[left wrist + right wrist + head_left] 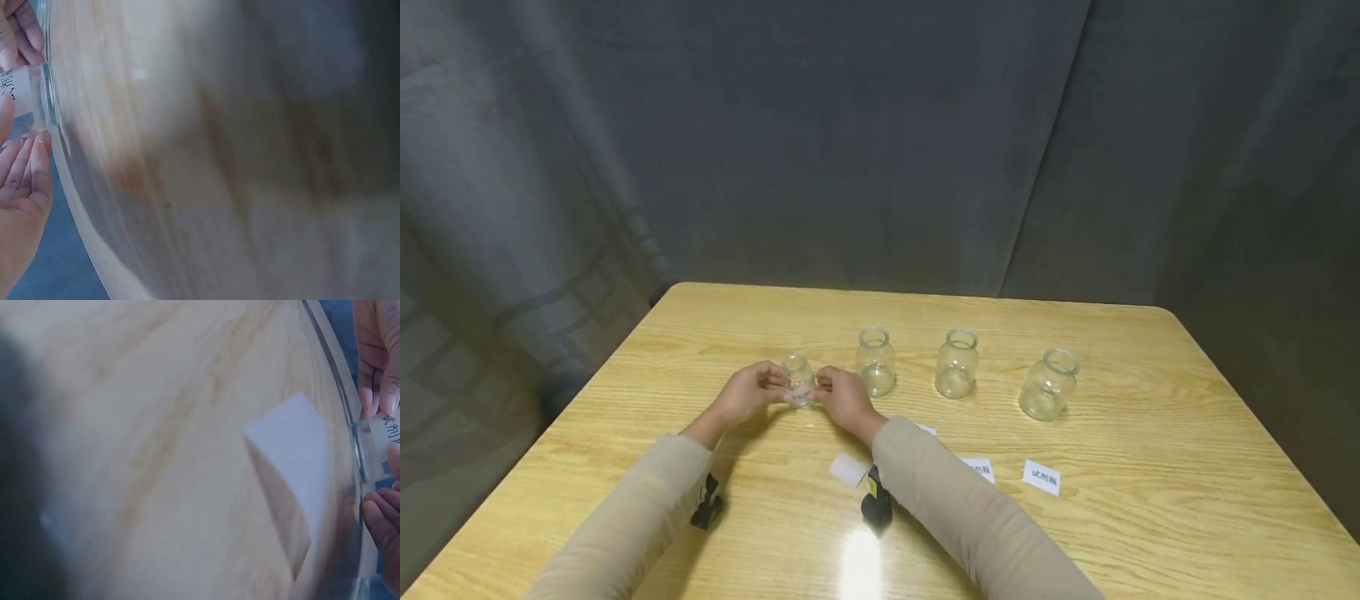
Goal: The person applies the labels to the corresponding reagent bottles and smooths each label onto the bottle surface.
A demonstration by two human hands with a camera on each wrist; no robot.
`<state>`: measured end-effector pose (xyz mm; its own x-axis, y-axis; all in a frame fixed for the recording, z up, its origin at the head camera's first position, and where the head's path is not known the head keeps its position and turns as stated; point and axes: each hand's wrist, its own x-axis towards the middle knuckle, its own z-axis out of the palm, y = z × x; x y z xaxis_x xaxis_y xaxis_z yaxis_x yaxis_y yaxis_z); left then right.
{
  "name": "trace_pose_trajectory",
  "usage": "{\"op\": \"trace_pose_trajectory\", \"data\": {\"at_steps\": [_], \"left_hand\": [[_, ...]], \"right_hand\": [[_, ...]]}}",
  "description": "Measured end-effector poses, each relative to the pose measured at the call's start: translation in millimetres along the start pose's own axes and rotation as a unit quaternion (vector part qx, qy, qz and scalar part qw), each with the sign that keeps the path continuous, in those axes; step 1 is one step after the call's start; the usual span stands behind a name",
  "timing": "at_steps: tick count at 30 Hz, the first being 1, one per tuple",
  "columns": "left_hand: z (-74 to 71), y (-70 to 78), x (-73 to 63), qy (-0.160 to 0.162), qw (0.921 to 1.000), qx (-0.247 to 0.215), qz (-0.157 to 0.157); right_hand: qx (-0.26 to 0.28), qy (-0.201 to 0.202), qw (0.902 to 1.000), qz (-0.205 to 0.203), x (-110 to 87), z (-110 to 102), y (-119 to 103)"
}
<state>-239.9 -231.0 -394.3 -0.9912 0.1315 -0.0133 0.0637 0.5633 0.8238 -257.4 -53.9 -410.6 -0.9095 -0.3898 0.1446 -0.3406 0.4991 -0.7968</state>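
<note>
A small clear glass jar (797,385) stands upright at the left of the row, between both hands. A white label (17,87) with handwritten characters lies across its front. My left hand (751,393) grips the jar's left side, thumb at the label's edge and fingers reaching behind the glass. From the other side my right hand (847,398) holds it, with its thumb near the label's right end. In the right wrist view the jar's base (359,450) shows close to the tabletop, and the fingers are partly cut off by the frame.
Three larger glass jars (876,371), (957,371), (1048,392) stand to the right on the wooden table (1150,400). Nearer lie white labels (1041,477), (979,468) and a blank paper piece (847,470). Dark curtains (850,150) hang behind.
</note>
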Motion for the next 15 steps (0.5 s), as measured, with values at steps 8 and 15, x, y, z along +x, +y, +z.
{"op": "trace_pose_trajectory", "data": {"at_steps": [8,15], "left_hand": [[0.3,4.7,-7.2,0.013,0.9998,0.011,0.005],[-2.4,11.4,-18.9,0.031,0.9995,0.008,0.008]], "right_hand": [[0.016,0.002,0.9999,0.004,-11.0,-3.8,1.6],[0.023,-0.008,0.9997,-0.008,-18.9,-11.5,-3.4]]}}
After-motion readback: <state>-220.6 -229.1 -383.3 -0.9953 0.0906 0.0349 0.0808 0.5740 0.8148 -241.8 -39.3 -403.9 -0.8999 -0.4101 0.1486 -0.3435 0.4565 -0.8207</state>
